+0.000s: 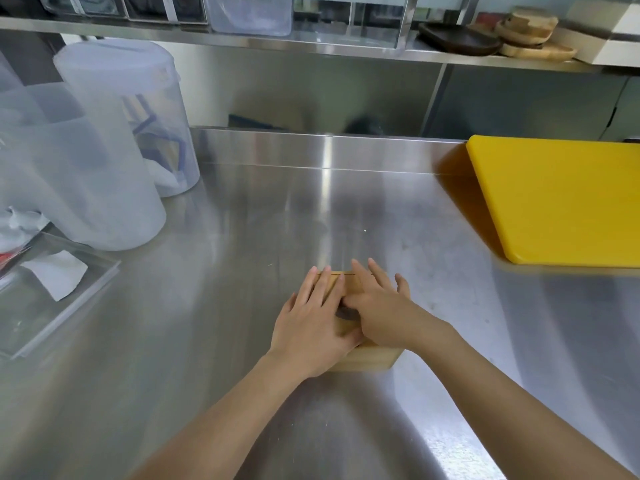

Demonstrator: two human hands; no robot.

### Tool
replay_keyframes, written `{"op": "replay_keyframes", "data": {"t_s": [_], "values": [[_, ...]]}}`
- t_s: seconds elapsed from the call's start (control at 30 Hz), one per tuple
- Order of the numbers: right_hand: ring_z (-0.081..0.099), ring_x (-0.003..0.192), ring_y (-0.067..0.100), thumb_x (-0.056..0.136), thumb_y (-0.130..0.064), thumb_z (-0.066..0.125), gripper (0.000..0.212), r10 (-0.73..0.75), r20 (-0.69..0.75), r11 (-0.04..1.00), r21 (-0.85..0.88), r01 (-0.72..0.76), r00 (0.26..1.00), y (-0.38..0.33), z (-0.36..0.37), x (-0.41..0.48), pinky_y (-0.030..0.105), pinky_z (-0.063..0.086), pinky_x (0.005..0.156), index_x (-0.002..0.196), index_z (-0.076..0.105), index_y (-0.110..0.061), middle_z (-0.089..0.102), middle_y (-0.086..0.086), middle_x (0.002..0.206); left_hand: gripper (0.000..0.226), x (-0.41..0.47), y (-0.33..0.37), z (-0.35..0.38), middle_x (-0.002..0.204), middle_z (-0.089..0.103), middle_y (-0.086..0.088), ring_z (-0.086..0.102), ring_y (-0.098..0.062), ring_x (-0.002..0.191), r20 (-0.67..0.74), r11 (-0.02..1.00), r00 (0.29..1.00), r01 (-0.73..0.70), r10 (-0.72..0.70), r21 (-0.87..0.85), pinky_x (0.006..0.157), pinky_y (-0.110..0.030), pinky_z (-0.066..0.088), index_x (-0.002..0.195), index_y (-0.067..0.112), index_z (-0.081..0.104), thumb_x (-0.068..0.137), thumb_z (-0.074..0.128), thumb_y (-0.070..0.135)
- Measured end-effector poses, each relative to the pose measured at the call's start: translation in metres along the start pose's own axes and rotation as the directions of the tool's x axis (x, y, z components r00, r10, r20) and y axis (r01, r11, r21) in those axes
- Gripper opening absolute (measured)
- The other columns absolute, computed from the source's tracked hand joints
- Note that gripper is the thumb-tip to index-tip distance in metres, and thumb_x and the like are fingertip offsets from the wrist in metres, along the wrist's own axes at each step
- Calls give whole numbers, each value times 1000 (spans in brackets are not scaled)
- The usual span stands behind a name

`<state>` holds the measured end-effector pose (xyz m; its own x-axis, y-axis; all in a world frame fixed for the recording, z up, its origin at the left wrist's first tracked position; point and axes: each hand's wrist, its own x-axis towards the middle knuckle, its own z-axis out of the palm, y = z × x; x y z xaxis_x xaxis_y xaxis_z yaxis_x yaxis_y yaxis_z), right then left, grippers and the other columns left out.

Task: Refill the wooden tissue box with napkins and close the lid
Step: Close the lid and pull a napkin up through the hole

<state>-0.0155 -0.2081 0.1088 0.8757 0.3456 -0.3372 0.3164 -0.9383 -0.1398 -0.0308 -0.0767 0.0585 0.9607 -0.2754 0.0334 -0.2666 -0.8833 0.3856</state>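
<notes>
Two bare forearms reach in from the bottom edge toward the middle of a brushed stainless-steel counter [221, 306]. Both hands lie palm down on a small pale wooden tissue box [372, 358], which sits flat on the counter near its centre, its top largely covered by them. The left hand [311, 327] rests with its fingers straight and spread, flat on the lid rather than curled around anything. The right hand [379, 306] lies just beside it, overlapping the left at the thumb side, its fingers also stretched out and slightly fanned over the far part of the box. A dark oval patch shows between the two hands; what it is cannot be told. Whether napkins are inside cannot be seen.

Well apart to the right lies a thick yellow plastic cutting board [561, 199]. To the left stand tall translucent plastic containers [107, 147], and nearer the edge a clear flat tray [86, 292] holds a white paper scrap [57, 275].
</notes>
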Motion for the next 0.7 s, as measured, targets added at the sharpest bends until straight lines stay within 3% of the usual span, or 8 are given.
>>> {"op": "replay_keyframes", "data": {"t_s": [0.13, 0.33, 0.53, 0.7], "values": [[-26, 141, 36, 97, -18, 36, 46, 26, 123, 977, -215, 1, 992, -5, -1, 1, 68, -7, 110, 142, 30, -27, -24, 11, 155, 97, 0, -1, -1, 158, -2, 10, -13, -8, 143, 15, 1000, 1000, -20, 20, 20, 111, -32, 21, 146, 30, 6, 61, 16, 75], [-26, 141, 35, 95, -14, 42, 59, 105, 215, 949, -312, -33, 971, -10, -1, 13, 72, -7, 106, 147, 15, -24, -27, 10, 155, 96, 0, -2, 0, 158, -2, 9, -13, -8, 143, 20, 999, 999, -31, 30, 34, 110, -32, 24, 146, 30, 5, 64, 22, 76], [-15, 144, 33, 97, -26, 41, 39, 45, 112, 945, -327, -6, 993, -4, -1, 15, 63, -5, 112, 136, 40, -29, -17, 9, 158, 91, 1, -1, 0, 158, -5, 10, -16, -7, 142, 30, 1000, 1000, -4, 4, 2, 111, -33, 21, 146, 29, 3, 70, 26, 73], [5, 146, 25, 98, -32, 32, 38, -10, -25, 953, -303, 2, 1000, -6, -2, 12, 52, 6, 116, 129, 51, -20, 1, 9, 159, 86, 1, 1, -2, 158, -5, 11, -17, -6, 141, 47, 1000, 999, -1, 2, -27, 111, -34, 21, 146, 32, 2, 74, 31, 71]]}}
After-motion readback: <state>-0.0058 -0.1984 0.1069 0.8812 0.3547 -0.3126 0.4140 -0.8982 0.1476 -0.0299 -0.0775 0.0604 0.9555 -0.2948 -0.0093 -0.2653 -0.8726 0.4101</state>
